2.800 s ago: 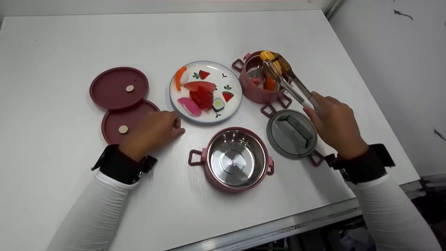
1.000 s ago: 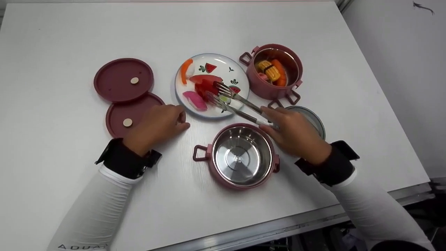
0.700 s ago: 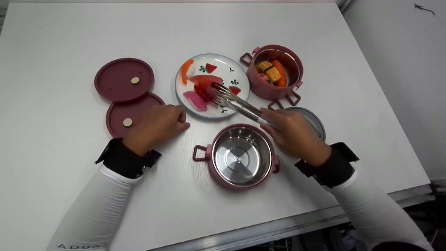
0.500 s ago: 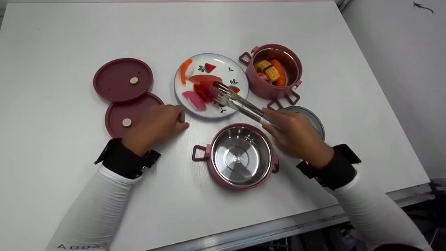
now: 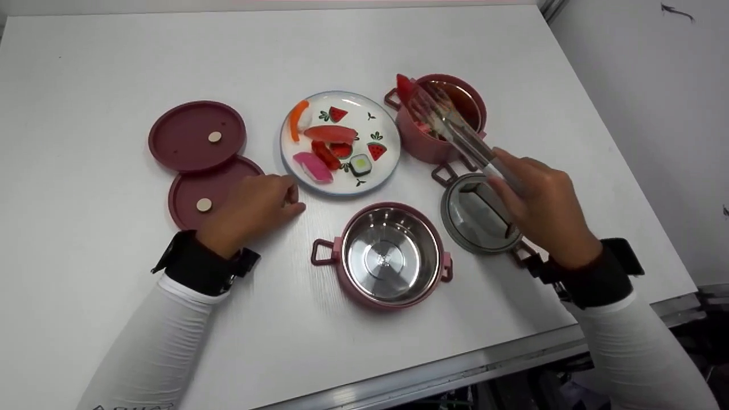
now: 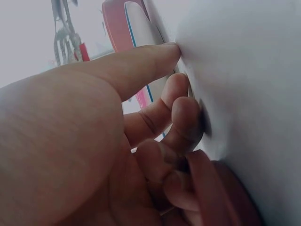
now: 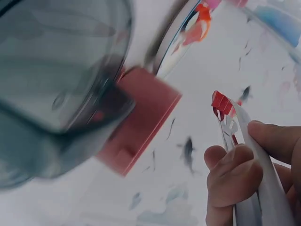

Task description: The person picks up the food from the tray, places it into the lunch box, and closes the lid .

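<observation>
My right hand grips metal tongs with pale handles. Their tips pinch a red food piece over the left rim of the far pink pot; in the right wrist view the red piece sits at the tong ends. My left hand rests at the table with loosely curled fingers, holding nothing, partly over the lower burgundy lid. Between the hands, the white plate carries an orange-topped piece, a salmon-coloured piece, a red piece, a pink piece and a roll.
Nearest me stands a second pink pot with a bare steel inside and side handles. A grey-green lid lies under the right forearm's reach, beside the far pot. Another burgundy lid overlaps the lower one. The table's metal edge runs along the front.
The tongs dipped to the plate, closed on a red piece, and my right hand carried it right and away to the far pot. Less red remains on the plate. My left hand stayed put.
</observation>
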`<control>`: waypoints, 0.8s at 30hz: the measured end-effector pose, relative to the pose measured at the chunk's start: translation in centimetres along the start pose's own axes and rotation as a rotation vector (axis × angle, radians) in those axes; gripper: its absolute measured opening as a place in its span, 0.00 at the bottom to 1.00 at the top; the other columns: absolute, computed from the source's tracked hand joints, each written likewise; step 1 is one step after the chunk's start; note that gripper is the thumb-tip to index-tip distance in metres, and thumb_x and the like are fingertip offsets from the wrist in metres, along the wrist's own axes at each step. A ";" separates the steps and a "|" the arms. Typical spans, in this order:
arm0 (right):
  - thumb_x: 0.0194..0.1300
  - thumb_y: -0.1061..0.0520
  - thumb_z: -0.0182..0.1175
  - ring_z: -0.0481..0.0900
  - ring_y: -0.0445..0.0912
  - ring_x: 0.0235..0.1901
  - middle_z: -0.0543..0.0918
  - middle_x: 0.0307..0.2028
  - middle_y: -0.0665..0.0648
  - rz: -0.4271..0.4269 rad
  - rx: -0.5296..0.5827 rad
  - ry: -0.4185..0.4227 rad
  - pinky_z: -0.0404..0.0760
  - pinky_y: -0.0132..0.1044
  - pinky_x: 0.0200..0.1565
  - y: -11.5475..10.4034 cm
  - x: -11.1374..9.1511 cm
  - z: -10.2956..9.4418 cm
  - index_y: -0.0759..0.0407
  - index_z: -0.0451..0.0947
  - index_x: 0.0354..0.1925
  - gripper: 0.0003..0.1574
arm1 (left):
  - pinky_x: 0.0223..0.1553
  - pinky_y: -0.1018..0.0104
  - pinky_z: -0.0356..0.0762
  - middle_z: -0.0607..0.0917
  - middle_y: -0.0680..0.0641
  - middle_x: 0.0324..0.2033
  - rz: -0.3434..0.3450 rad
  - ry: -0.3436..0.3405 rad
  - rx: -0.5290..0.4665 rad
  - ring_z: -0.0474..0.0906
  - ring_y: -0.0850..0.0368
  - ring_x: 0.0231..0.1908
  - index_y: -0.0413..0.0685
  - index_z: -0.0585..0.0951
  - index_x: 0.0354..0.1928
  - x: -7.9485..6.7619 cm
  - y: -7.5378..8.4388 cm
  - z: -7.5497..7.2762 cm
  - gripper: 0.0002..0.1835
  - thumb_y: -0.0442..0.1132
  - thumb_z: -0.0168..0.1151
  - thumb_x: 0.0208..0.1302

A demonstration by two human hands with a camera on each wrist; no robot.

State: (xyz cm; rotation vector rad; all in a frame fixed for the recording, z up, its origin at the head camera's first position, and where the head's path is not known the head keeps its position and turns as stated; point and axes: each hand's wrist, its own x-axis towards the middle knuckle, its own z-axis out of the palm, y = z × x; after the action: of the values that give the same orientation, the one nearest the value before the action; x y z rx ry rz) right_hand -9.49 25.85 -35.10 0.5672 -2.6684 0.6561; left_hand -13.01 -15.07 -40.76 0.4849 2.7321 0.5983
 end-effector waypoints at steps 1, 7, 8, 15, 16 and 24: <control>0.65 0.63 0.66 0.81 0.50 0.29 0.88 0.39 0.66 0.008 -0.018 0.011 0.67 0.21 0.33 0.3 0.0 -0.2 0.65 0.78 0.61 0.26 | 0.40 0.56 0.73 0.83 0.48 0.32 0.000 0.003 0.001 0.77 0.50 0.36 0.49 0.81 0.38 0.0 0.0 0.1 0.09 0.47 0.62 0.68; 0.65 0.64 0.65 0.83 0.58 0.30 0.86 0.37 0.70 0.054 -0.063 0.021 0.78 0.48 0.33 1.8 -0.1 -0.3 0.69 0.77 0.60 0.25 | 0.40 0.56 0.74 0.83 0.48 0.32 -0.010 0.014 -0.004 0.77 0.50 0.36 0.50 0.80 0.38 0.1 -0.2 0.3 0.09 0.47 0.62 0.68; 0.65 0.64 0.65 0.83 0.59 0.31 0.86 0.38 0.70 0.057 -0.062 0.018 0.78 0.50 0.33 1.9 -0.1 -0.3 0.69 0.77 0.60 0.25 | 0.40 0.56 0.74 0.83 0.48 0.32 -0.009 0.013 -0.006 0.77 0.50 0.36 0.49 0.80 0.39 0.1 -0.2 0.4 0.09 0.47 0.61 0.68; 0.65 0.64 0.65 0.82 0.58 0.30 0.86 0.37 0.70 0.062 -0.068 0.015 0.76 0.48 0.33 2.0 0.2 -0.4 0.67 0.77 0.60 0.26 | 0.41 0.57 0.73 0.83 0.48 0.33 -0.005 0.009 -0.022 0.76 0.50 0.36 0.49 0.79 0.39 0.1 -0.1 0.3 0.10 0.47 0.61 0.68; 0.65 0.64 0.65 0.81 0.58 0.30 0.86 0.37 0.70 0.066 -0.068 0.016 0.76 0.48 0.33 1.9 0.3 -0.4 0.67 0.77 0.61 0.26 | 0.41 0.57 0.73 0.83 0.48 0.33 -0.007 0.008 -0.023 0.76 0.50 0.36 0.49 0.79 0.39 0.1 -0.1 0.2 0.10 0.47 0.61 0.68; 0.66 0.61 0.65 0.83 0.56 0.33 0.87 0.41 0.69 0.050 -0.034 -0.012 0.78 0.48 0.35 1.3 0.2 -0.1 0.67 0.76 0.62 0.27 | 0.41 0.56 0.73 0.83 0.48 0.32 -0.004 0.010 -0.022 0.77 0.50 0.36 0.49 0.80 0.38 0.0 0.0 0.2 0.09 0.47 0.61 0.68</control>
State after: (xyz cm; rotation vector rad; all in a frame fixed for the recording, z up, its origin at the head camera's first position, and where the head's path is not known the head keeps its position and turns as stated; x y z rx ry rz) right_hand -10.23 26.88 -35.43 0.4985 -2.7069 0.6210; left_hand -12.97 -15.04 -40.95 0.4726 2.7323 0.6311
